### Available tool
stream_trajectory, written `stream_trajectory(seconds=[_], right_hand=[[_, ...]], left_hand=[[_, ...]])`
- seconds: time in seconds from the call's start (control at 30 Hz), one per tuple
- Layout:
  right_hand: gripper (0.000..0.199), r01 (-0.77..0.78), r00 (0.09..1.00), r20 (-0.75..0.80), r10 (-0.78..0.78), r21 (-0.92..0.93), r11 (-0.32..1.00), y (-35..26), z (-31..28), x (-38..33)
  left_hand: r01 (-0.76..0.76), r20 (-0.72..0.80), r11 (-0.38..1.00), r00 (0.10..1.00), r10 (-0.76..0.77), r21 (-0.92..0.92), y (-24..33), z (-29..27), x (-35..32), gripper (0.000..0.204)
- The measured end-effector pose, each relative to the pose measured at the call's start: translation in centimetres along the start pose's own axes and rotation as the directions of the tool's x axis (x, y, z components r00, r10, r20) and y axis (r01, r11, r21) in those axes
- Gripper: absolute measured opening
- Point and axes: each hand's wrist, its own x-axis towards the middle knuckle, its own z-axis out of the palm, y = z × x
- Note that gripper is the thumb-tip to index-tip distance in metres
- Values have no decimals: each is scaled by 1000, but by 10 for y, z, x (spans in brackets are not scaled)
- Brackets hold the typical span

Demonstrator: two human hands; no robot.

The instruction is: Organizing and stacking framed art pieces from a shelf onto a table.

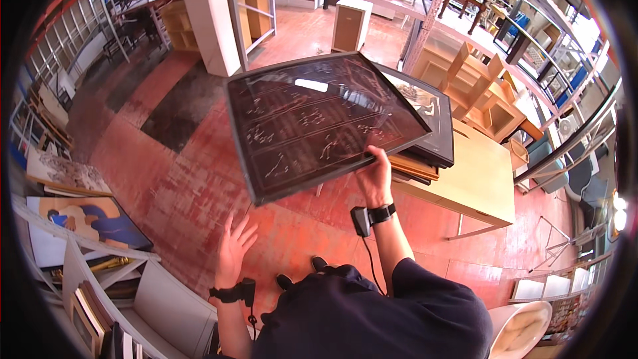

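Observation:
A large dark framed picture (312, 123) with a shiny, reflecting front is tilted in front of me. My right hand (376, 178) grips its near edge toward the right corner, thumb on the front and the other fingers hidden behind it. Below and left of the picture, my left hand (236, 242) is raised with fingers spread, holding nothing. Partly covered by the held picture, another black-framed picture (438, 123) lies on a stack at the left end of a light wooden table (478, 176). Brown wooden frames (415, 169) show beneath it.
A white pillar (209, 20) rises at the far left, with a small white cabinet (352, 23) at the back. Wooden shelf units (485, 93) stand behind the table. Painted pictures (93, 223) and a grey rack (169, 299) occupy the near left; a round-topped stool (522, 329) is at near right.

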Motion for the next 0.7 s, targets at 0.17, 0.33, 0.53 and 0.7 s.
stream_trajectory(seconds=[0.17, 0.33, 0.53, 0.7], right_hand=[[5, 150, 987, -74, -143, 107, 983, -71, -56, 76], [10, 374, 919, -154, -364, 40, 927, -113, -73, 115], [9, 428, 886, -189, -423, -16, 904, -119, -112, 138], [13, 370, 908, -243, -340, 88, 925, -125, -153, 161]], left_hand=[[165, -272, 985, 952, -143, 59, -36, -60, -38, 67], [162, -486, 987, 860, -152, -23, -75, -119, -102, 68], [111, -690, 982, 699, -185, -151, -88, -140, -158, 57], [74, -703, 974, 680, -208, -216, -106, -162, -170, 51]])
